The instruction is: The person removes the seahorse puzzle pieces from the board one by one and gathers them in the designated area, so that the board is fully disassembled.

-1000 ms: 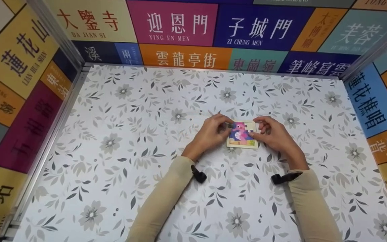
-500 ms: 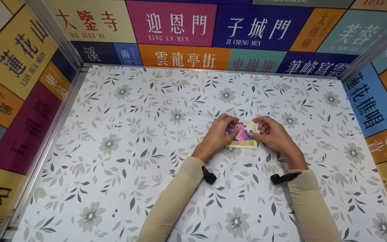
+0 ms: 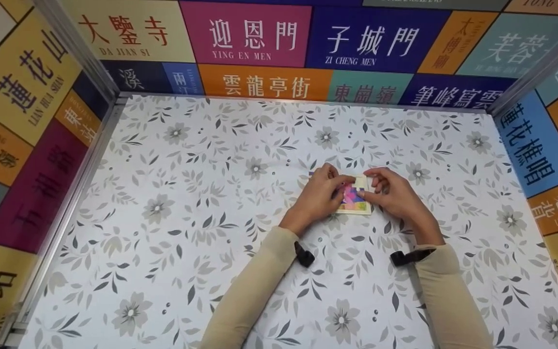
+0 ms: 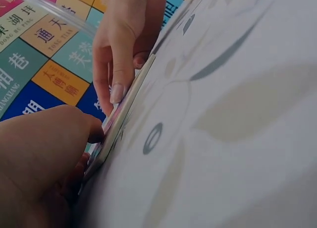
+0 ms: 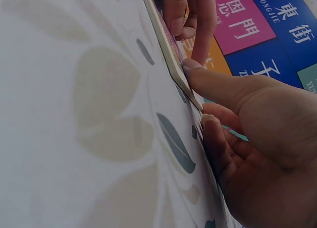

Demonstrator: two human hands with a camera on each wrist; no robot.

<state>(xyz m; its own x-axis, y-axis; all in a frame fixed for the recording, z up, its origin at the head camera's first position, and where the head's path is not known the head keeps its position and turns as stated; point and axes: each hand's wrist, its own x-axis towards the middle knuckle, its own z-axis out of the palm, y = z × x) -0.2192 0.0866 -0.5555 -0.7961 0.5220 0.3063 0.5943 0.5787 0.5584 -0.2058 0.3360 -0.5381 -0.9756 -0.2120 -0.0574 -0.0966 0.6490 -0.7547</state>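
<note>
A small square jigsaw puzzle [image 3: 354, 206] in a pale frame, with a pink animal on blue, lies on the flower-patterned table. A pale patch without picture shows near its upper right corner. My left hand [image 3: 317, 194] reaches over the puzzle's left half, its thumb and index fingertips on the picture; I cannot tell whether a piece is between them. Along the right side my right hand [image 3: 395, 194] holds the puzzle, thumb on its face and fingers at the edge. In the right wrist view the puzzle's edge [image 5: 171, 59] appears thin, with the right thumb [image 5: 208, 79] over it.
The table [image 3: 172, 271] carries a white cloth with grey flowers and leaves. Panels with large coloured characters [image 3: 255, 36] stand along the back and both sides. A black wrist camera [image 3: 303, 254] sits on the left sleeve, another black camera [image 3: 407, 257] on the right.
My left hand has moved right, farther over the puzzle, covering more of its left half. My right hand and the puzzle have stayed in place.
</note>
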